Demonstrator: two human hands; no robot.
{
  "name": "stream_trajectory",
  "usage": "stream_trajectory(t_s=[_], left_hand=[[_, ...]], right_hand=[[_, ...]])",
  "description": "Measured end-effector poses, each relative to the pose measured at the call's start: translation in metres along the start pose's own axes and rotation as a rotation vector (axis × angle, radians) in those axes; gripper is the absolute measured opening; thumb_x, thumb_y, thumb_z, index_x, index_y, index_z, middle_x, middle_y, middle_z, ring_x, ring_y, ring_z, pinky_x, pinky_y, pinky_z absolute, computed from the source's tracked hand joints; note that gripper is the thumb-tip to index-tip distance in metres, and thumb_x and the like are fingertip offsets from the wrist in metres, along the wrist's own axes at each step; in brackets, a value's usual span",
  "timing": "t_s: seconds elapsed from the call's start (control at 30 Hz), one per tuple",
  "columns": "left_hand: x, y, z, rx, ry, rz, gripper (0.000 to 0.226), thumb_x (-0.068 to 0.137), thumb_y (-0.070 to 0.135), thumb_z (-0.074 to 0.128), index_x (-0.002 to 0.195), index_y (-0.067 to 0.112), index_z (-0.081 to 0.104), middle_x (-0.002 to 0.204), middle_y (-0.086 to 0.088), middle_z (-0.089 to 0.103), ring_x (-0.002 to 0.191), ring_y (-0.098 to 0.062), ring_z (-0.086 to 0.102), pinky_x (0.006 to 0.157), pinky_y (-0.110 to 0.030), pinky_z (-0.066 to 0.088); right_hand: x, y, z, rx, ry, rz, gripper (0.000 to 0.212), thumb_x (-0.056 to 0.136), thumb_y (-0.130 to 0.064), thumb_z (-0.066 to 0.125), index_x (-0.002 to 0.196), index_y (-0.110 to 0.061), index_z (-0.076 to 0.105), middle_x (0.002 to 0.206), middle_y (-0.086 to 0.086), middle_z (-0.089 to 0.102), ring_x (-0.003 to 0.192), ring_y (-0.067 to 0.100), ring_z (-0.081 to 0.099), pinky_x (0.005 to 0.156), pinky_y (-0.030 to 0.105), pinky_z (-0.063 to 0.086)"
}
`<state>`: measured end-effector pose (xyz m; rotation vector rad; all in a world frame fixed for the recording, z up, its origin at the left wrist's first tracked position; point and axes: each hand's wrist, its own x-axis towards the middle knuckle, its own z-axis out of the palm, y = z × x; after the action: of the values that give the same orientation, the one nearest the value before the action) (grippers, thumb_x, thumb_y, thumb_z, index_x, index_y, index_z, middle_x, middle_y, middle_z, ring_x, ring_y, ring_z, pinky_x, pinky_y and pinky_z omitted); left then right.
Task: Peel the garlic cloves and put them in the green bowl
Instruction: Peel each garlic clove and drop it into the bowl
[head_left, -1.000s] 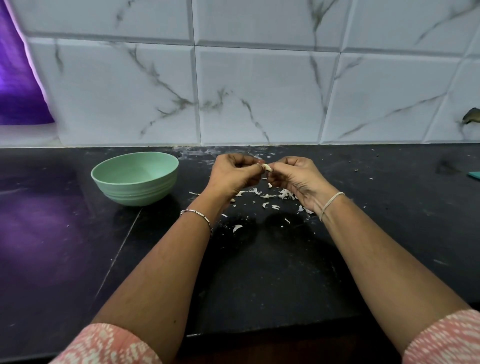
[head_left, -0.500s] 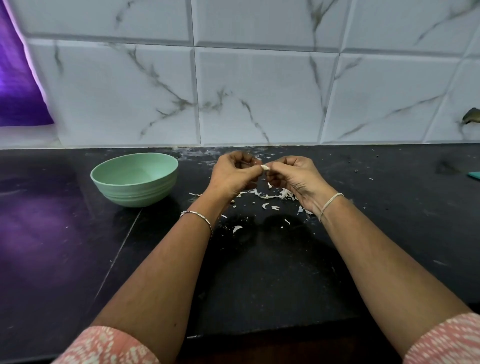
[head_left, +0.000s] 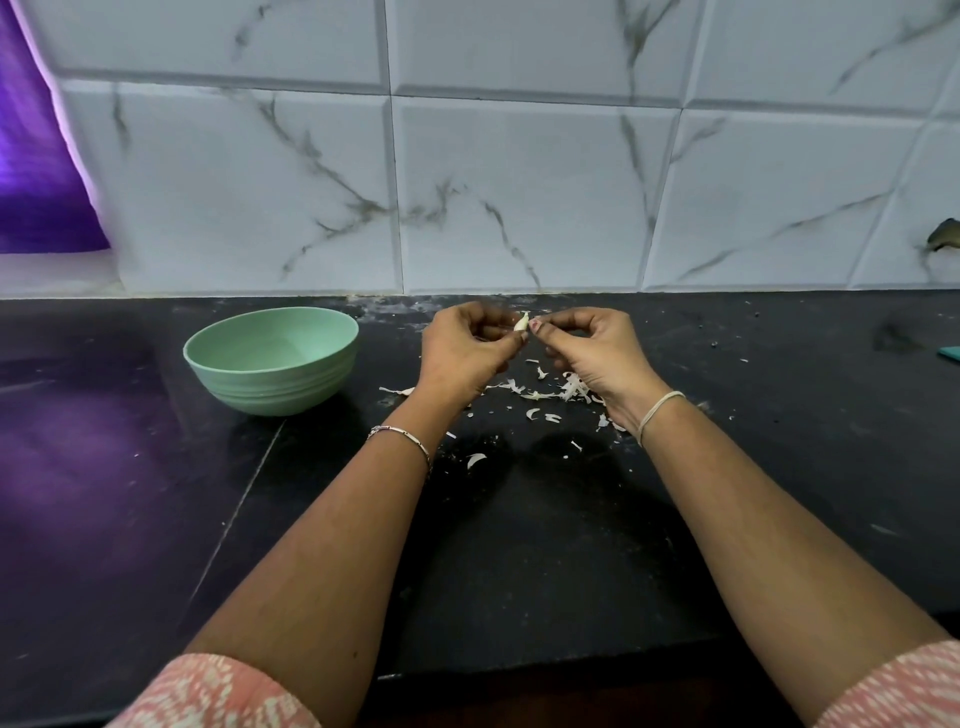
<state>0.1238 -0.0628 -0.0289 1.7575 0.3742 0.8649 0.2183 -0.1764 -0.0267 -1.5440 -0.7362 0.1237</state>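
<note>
Since half a second ago both hands have risen a little toward the top of the frame. The garlic clove (head_left: 521, 322) now shows more plainly, pale and nearly upright between the fingertips. It is held in the air just above the centre of the frame, over the surface (head_left: 519, 545) and not in the bowl.

The left hand (head_left: 462, 353) pinches its lower end with curled fingers. The right hand (head_left: 597, 353), fingers also curled, pinches its side between thumb and forefinger.

Below the hands, white peel scraps (head_left: 571, 389) lie scattered on the dark surface, thickest under the right hand. The green bowl (head_left: 270, 387) stands upright left of centre, apart from the left hand, where it stood before.

A thin bracelet (head_left: 400, 439) circles the left wrist and a pale band (head_left: 657, 410) the right. Marbled white tiles (head_left: 519, 197) fill the upper frame, with a purple patch (head_left: 36, 182) at the upper left.
</note>
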Motion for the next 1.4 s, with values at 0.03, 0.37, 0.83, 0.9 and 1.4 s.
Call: stream_trajectory(t_s=[0.03, 0.37, 0.83, 0.9, 1.4], left_hand=[[0.0, 0.0, 0.0, 0.015, 0.003, 0.013, 0.011, 0.081, 0.011, 0.077, 0.089, 0.014, 0.07, 0.074, -0.003, 0.069, 0.07, -0.016, 0.066, 0.074, -0.038, 0.061], [0.002, -0.003, 0.001, 0.163, -0.004, 0.092, 0.011, 0.08, 0.012, 0.078, 0.089, 0.015, 0.072, 0.071, 0.006, 0.066, 0.07, -0.01, 0.064, 0.079, -0.04, 0.059], [0.002, -0.003, 0.002, 0.003, -0.072, -0.017, 0.008, 0.082, 0.007, 0.072, 0.087, 0.013, 0.071, 0.068, 0.0, 0.063, 0.065, -0.012, 0.06, 0.065, -0.027, 0.057], [0.001, -0.002, 0.002, -0.051, -0.07, -0.047, 0.007, 0.082, 0.007, 0.072, 0.086, 0.013, 0.071, 0.07, 0.0, 0.064, 0.064, -0.01, 0.059, 0.066, -0.029, 0.058], [0.0, -0.004, 0.003, -0.281, -0.143, -0.198, 0.01, 0.095, 0.01, 0.059, 0.097, 0.012, 0.068, 0.077, 0.0, 0.066, 0.061, -0.01, 0.057, 0.06, -0.028, 0.058]], right_hand=[[0.001, 0.001, 0.001, -0.027, 0.0, -0.014, 0.006, 0.084, -0.014, 0.075, 0.087, -0.009, 0.074, 0.073, 0.0, 0.068, 0.055, -0.003, 0.059, 0.056, 0.014, 0.048], [0.008, 0.009, 0.003, -0.321, 0.057, -0.155, 0.004, 0.082, -0.019, 0.073, 0.08, -0.017, 0.075, 0.071, -0.004, 0.069, 0.066, 0.011, 0.061, 0.064, 0.028, 0.05], [0.001, 0.003, 0.005, -0.607, 0.148, -0.354, 0.009, 0.071, -0.026, 0.068, 0.067, -0.02, 0.062, 0.073, -0.008, 0.06, 0.068, 0.012, 0.058, 0.063, 0.034, 0.052], [0.002, 0.003, 0.002, -0.644, 0.169, -0.349, 0.01, 0.072, -0.024, 0.068, 0.067, -0.021, 0.061, 0.074, -0.008, 0.059, 0.069, 0.014, 0.058, 0.061, 0.032, 0.049], [0.012, 0.006, -0.027, -0.808, 0.121, -0.17, 0.032, 0.069, -0.017, 0.082, 0.061, -0.024, 0.052, 0.085, -0.001, 0.058, 0.08, 0.018, 0.057, 0.068, 0.023, 0.035]])
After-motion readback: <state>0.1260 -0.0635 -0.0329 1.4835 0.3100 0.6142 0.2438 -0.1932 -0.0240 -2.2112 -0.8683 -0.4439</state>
